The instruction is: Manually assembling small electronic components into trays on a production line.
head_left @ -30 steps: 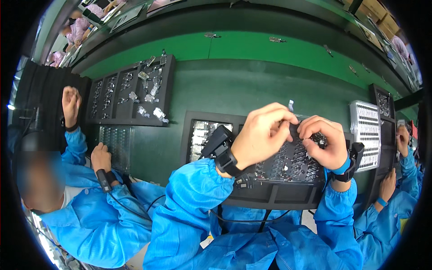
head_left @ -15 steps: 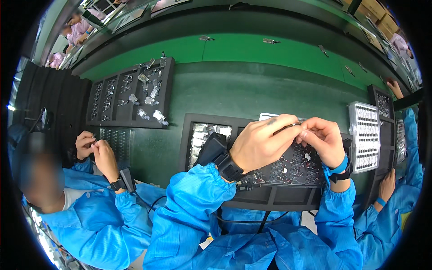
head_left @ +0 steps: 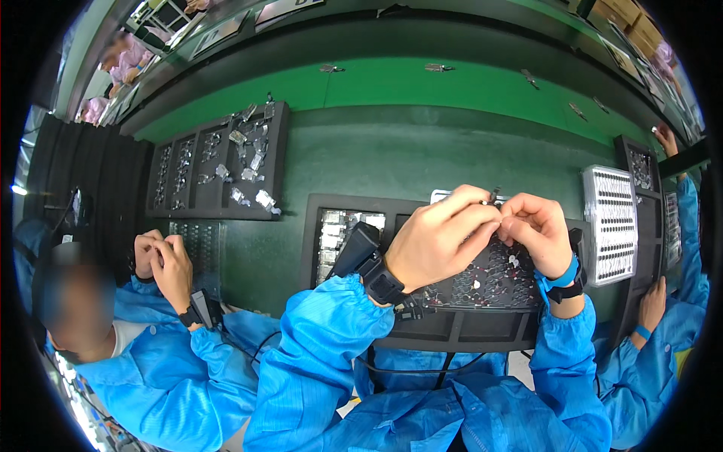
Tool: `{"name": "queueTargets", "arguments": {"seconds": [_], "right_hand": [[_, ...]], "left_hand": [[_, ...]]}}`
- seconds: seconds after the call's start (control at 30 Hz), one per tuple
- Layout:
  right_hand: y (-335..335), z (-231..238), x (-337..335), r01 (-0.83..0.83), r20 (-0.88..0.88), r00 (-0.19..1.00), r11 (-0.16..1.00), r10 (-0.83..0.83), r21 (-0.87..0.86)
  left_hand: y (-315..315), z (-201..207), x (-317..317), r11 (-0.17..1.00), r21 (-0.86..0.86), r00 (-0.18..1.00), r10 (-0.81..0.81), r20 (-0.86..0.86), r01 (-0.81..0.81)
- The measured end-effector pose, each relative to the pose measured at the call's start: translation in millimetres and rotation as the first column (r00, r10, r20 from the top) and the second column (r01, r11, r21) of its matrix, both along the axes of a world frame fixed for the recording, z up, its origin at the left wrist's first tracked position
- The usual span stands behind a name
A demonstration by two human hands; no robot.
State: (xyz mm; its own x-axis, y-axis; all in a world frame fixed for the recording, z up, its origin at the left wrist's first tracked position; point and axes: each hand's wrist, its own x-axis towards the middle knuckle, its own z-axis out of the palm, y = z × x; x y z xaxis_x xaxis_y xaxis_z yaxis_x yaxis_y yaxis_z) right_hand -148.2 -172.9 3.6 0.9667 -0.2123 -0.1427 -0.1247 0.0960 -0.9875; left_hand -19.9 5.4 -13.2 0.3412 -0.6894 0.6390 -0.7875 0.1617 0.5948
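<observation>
Above a black compartment tray [head_left: 410, 203], my two hands meet at the fingertips. My left hand [head_left: 440, 233] is closed in a pinch, and a small dark part [head_left: 494, 197] with a thin end sticks up from its fingertips. Curled fingers of my right hand [head_left: 538, 233] press close beside it; whatever they grip is hidden. Beneath the hands, many small wired components [head_left: 482, 286] lie in the tray's middle. Silvery metal pieces [head_left: 339, 237] fill its left compartment.
A second black tray [head_left: 280, 151] with metal parts stands at the far left. A clear tray [head_left: 610, 226] of rowed pieces is on the right. Along the back runs a green belt [head_left: 384, 83] carrying spaced parts. Co-workers sit on both sides; one's hands [head_left: 169, 267] work at left.
Parts on the green belt have shifted left. The small dark part now stands more upright at my fingertips, while my hands stay nearly in place. The right-hand co-worker's far hand has moved slightly.
</observation>
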Motion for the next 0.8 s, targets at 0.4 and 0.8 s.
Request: {"name": "queueTargets", "arguments": {"seconds": [0.4, 0.8], "right_hand": [[3.4, 11.2, -5.2, 0.15, 0.201, 0.975, 0.952, -0.097, -0.266], [9.1, 18.4, -5.6, 0.229, 0.258, 0.962, 0.766, -0.086, -0.601]], "left_hand": [[-0.5, 3.8, -1.3, 0.985, 0.15, 0.803, 0.019, -0.595, 0.087], [1.2, 9.5, 0.1, 0.986, 0.161, 0.912, 0.027, -0.409, 0.043]]}}
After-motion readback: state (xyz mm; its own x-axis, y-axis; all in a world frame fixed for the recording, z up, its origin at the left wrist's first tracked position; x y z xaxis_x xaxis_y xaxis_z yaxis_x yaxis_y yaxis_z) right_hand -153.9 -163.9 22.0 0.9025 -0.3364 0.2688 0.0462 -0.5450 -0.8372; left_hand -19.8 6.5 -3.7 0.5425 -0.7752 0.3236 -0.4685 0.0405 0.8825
